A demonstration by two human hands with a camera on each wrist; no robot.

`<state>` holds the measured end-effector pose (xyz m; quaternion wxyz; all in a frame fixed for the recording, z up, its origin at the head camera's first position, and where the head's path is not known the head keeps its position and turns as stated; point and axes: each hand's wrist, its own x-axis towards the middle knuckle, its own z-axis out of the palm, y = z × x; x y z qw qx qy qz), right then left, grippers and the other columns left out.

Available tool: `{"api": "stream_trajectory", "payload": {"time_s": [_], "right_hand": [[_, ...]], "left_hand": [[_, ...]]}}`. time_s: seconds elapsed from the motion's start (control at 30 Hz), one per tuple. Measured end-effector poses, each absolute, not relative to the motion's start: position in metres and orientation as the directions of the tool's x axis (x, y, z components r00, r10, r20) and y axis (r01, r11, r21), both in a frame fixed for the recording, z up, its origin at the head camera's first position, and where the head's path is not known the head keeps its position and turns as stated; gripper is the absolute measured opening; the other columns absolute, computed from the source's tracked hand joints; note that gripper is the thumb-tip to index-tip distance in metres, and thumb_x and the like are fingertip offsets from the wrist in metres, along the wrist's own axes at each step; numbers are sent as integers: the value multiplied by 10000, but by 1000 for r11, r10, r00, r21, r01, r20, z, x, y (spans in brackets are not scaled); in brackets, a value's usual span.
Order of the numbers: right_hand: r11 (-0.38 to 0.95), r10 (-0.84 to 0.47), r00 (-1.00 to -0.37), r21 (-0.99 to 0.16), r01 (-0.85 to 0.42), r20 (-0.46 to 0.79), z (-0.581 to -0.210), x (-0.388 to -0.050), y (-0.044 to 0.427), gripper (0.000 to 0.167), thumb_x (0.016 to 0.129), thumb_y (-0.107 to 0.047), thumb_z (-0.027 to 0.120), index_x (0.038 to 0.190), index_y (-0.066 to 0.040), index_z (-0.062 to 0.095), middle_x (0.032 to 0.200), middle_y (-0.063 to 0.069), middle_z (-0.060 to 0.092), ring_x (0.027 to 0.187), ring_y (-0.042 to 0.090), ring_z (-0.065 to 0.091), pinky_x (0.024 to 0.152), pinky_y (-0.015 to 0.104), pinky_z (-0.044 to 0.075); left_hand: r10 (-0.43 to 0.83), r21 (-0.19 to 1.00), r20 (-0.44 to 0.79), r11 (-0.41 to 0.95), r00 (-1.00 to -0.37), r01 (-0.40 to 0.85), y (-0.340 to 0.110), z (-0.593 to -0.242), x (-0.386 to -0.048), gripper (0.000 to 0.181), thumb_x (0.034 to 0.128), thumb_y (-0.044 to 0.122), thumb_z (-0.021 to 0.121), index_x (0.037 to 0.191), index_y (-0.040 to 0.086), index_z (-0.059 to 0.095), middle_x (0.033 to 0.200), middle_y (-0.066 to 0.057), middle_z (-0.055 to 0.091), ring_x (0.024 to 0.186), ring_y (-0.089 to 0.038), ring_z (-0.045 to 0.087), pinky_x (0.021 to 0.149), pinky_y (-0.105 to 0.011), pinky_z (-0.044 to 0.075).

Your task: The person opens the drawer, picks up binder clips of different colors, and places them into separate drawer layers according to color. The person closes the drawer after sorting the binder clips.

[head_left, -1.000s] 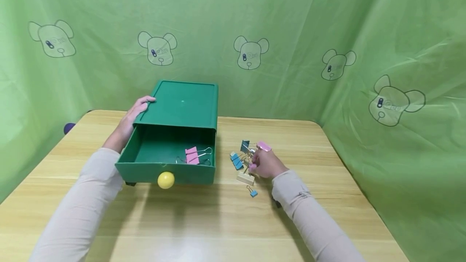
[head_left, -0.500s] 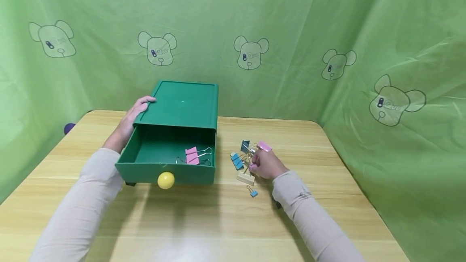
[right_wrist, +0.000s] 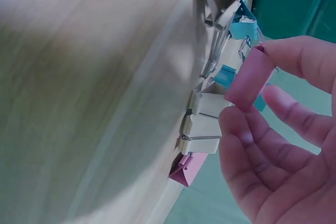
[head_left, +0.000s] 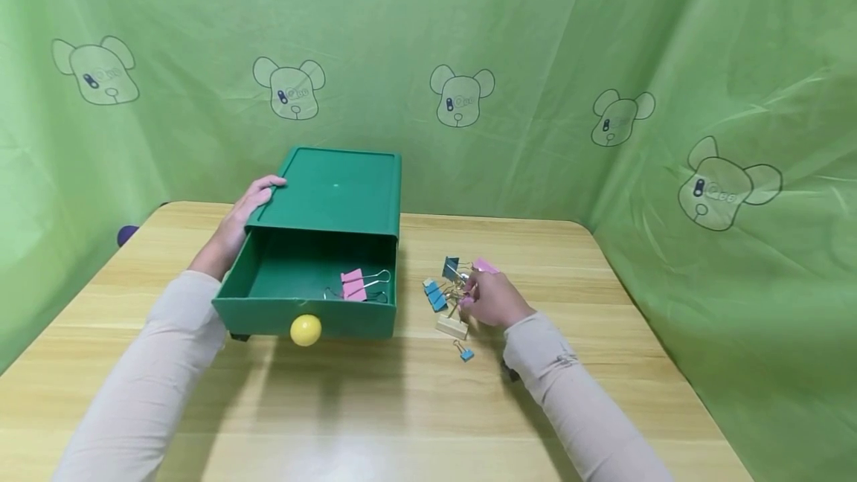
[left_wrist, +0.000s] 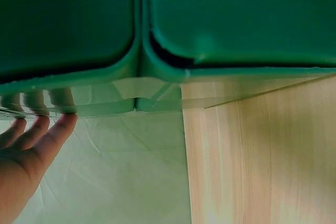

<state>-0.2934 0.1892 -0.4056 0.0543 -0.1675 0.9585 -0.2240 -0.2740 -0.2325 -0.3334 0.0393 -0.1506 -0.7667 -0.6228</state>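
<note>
My left hand point(head_left: 239, 222) rests against the left side of the green drawer box point(head_left: 338, 192), its fingers fairly straight on the wall in the left wrist view. The box's drawer point(head_left: 268, 309) is pulled out and holds a pink binder clip point(head_left: 353, 286), with dark wire handles beside it. To the right, my right hand point(head_left: 495, 300) pinches another pink binder clip point(right_wrist: 251, 80) between thumb and fingers, low over a pile. Around it lie a blue binder clip point(head_left: 435, 295), a dark teal one point(head_left: 451, 268), a cream one point(head_left: 451, 328) and a further pink one point(head_left: 485, 265).
A small blue binder clip point(head_left: 465, 355) lies nearest the front of the pile. The drawer's yellow knob point(head_left: 305, 330) sticks out forward. Green curtain point(head_left: 522, 58) hangs behind and beside the wooden table point(head_left: 402, 422). A purple round thing point(head_left: 126, 235) shows at the table's left edge.
My right hand and sleeve have shifted very slightly to the right at the pile. The left hand, the box and the loose clips stay where they were.
</note>
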Motion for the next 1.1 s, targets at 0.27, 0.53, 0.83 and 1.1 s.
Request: {"api": "stream_trajectory", "payload": {"time_s": [0.27,0.53,0.83,1.1], "right_hand": [[833,-346,-938,-450,-322,32,-401,-289,190,222,830,-141,752,976,-29,627,790,27,611,684,153,581,657,301,517],[826,-340,-938,-456,-331,65,-398,-286,190,258,841,-160,748,1021,-19,631,809,39,611,715,164,584,684,319,522],[818,-337,-940,-474,-325,63,-394,-285,191,259,836,-146,743,1028,-23,621,823,46,620,737,170,600,707,325,530],[824,-332,-942,-469,-318,56,-391,-284,195,278,821,-144,723,1050,-22,623,795,32,608,693,160,571,659,314,504]], "left_hand": [[183,942,255,175,-950,286,-232,-334,-275,393,1047,413,257,1395,273,374,1553,-112,122,1370,-371,112,1058,-645,97],[181,939,263,175,-948,295,-232,-334,-275,388,1048,411,257,1389,273,381,1546,-118,130,1365,-370,121,1055,-646,98],[178,940,251,189,-952,283,-233,-334,-273,396,1047,421,250,1397,281,370,1560,-118,110,1372,-383,110,1051,-663,99],[183,939,260,179,-948,293,-233,-335,-275,391,1047,414,246,1394,286,373,1554,-118,119,1366,-380,115,1048,-660,101]]}}
